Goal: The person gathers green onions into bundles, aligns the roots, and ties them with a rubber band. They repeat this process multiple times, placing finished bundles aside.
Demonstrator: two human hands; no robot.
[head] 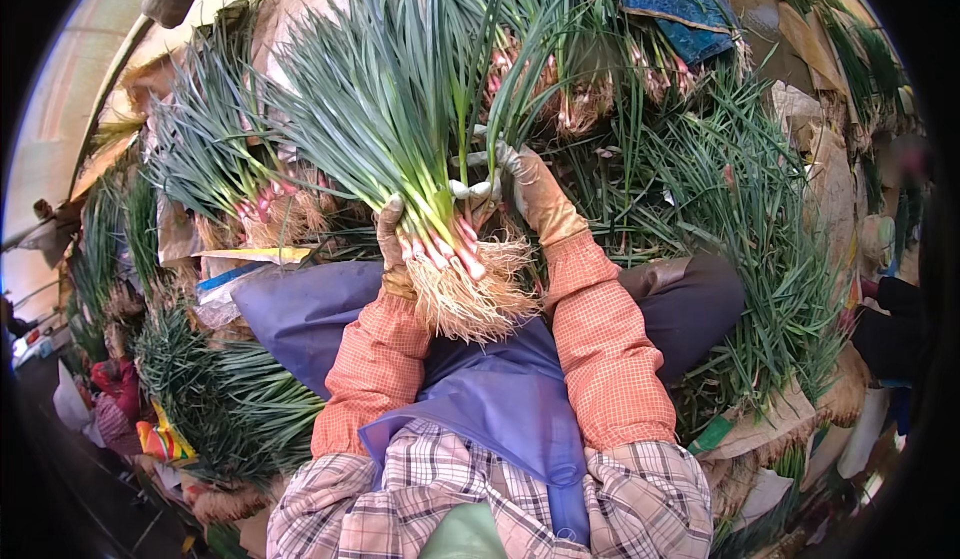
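Note:
A thick bunch of green onions [442,247], with pinkish-white bases and long pale roots, is held up over my lap, leaves pointing away from me. My left hand [391,240], in a soiled glove, grips its left side with the thumb in front. On the other side my right hand [506,184], gloved too, has its fingers at the stems; a few separate green stalks [463,120] rise through these fingers. Part of each hand is hidden behind the onions. A blue-violet apron [495,401] covers my lap beneath the roots.
Another onion bunch [259,199] lies at the left, and more bunches [577,101] lie beyond my hands near a blue sack [682,3]. Loose green leaves [735,176] are heaped on the right. Further piles [262,386] are at lower left. Dark-sleeved person [892,326] at the right edge.

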